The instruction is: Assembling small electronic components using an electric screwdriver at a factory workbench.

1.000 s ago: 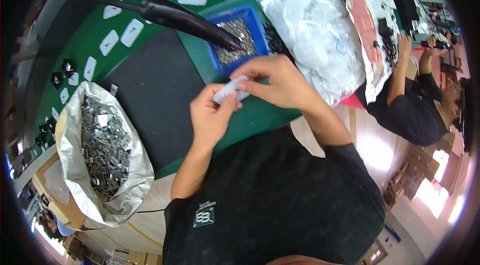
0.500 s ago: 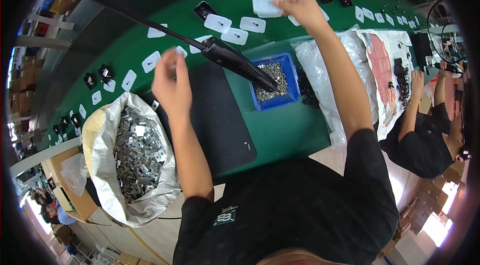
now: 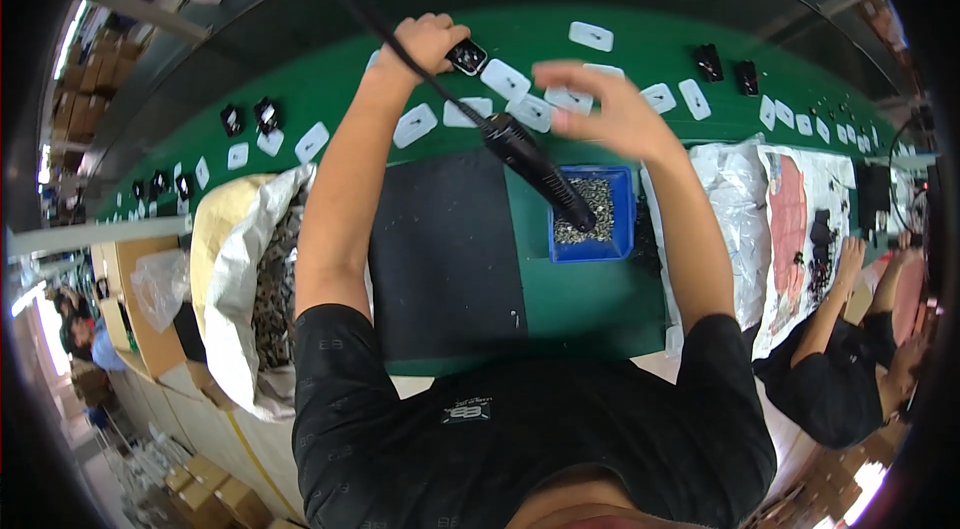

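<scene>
My left hand [image 3: 428,41] reaches to the far side of the green work surface, its fingers curled at the edge of a small glossy black part [image 3: 467,56]. My right hand [image 3: 612,111], slightly blurred, hovers with fingers apart over several shallow white trays; one tray [image 3: 505,79] lies between my hands. Another tray [image 3: 591,36] rests farther back, with a small dark piece on it. Between my arms hangs a black powered screwdriver [image 3: 535,169], its tip over a blue bin [image 3: 622,247] of small metal screws.
A black mat [image 3: 440,259] lies in front of me. On the left stands a white sack [image 3: 232,329] of metal pieces. Clear plastic bags [image 3: 728,229] lie on the right, where a co-worker [image 3: 835,369] sits. More black parts [image 3: 709,63] stand along the green surface.
My right hand has let go of the white tray and moved nearer me. My left hand has moved away from a nearer tray, out to the black part. The whole view has shifted.
</scene>
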Action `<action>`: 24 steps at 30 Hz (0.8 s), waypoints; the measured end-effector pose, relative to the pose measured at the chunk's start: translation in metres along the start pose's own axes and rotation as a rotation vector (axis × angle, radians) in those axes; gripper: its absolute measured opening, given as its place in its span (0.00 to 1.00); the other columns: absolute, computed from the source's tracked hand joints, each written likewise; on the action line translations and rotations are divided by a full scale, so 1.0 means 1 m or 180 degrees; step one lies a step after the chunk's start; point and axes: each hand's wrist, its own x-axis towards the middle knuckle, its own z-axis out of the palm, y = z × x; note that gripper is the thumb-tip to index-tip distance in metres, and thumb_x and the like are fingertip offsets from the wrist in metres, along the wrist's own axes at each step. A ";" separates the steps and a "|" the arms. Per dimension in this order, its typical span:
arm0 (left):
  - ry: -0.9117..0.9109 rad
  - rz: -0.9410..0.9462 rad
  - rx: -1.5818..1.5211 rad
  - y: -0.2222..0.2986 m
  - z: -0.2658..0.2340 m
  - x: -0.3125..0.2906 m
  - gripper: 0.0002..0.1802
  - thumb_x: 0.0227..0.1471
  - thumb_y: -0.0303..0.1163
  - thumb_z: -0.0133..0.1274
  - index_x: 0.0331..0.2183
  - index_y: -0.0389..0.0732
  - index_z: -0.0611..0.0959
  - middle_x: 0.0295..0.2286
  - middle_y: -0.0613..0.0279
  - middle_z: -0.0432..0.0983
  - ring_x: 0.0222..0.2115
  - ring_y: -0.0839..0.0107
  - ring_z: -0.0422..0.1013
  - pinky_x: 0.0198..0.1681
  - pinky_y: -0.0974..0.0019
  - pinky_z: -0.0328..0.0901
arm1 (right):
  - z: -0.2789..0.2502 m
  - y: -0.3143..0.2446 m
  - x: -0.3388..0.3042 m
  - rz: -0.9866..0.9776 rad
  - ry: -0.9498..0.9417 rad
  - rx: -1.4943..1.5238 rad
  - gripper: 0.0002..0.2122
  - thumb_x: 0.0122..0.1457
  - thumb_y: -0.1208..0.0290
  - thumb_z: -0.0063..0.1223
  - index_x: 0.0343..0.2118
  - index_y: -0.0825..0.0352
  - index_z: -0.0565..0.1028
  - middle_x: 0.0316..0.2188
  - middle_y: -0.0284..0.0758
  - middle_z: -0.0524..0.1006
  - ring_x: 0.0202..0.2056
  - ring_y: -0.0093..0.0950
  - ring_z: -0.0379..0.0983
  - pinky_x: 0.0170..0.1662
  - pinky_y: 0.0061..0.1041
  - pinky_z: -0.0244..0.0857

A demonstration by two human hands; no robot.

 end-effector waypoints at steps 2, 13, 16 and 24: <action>0.0054 -0.0341 0.0376 -0.009 -0.018 -0.025 0.23 0.36 0.35 0.65 0.39 0.47 0.79 0.33 0.61 0.75 0.38 0.60 0.73 0.38 0.57 0.70 | 0.021 -0.025 -0.030 -0.0121 -0.0459 -0.0593 0.40 0.37 0.54 0.70 0.55 0.67 0.69 0.50 0.44 0.74 0.54 0.41 0.67 0.60 0.35 0.56; -0.0160 -0.0994 -0.1440 0.170 -0.053 -0.186 0.25 0.39 0.21 0.58 0.44 0.47 0.79 0.40 0.59 0.74 0.41 0.57 0.72 0.44 0.59 0.68 | 0.059 0.018 -0.096 0.0110 0.1958 0.0321 0.23 0.48 0.78 0.60 0.49 0.70 0.68 0.27 0.33 0.75 0.28 0.25 0.73 0.34 0.26 0.69; -0.0231 -0.1126 -0.1542 0.190 -0.042 -0.199 0.27 0.45 0.19 0.49 0.48 0.49 0.78 0.44 0.57 0.73 0.43 0.54 0.71 0.47 0.57 0.67 | 0.056 0.011 -0.111 -0.0444 0.2495 0.1524 0.27 0.50 0.84 0.54 0.55 0.73 0.63 0.26 0.32 0.71 0.25 0.23 0.70 0.34 0.24 0.68; 0.0815 -0.1966 -0.0470 0.122 -0.051 -0.208 0.11 0.43 0.25 0.56 0.34 0.39 0.82 0.32 0.53 0.75 0.36 0.54 0.72 0.42 0.55 0.67 | 0.038 -0.001 -0.144 -0.1619 0.2434 0.1977 0.23 0.53 0.75 0.55 0.54 0.67 0.65 0.26 0.34 0.70 0.24 0.25 0.66 0.35 0.32 0.65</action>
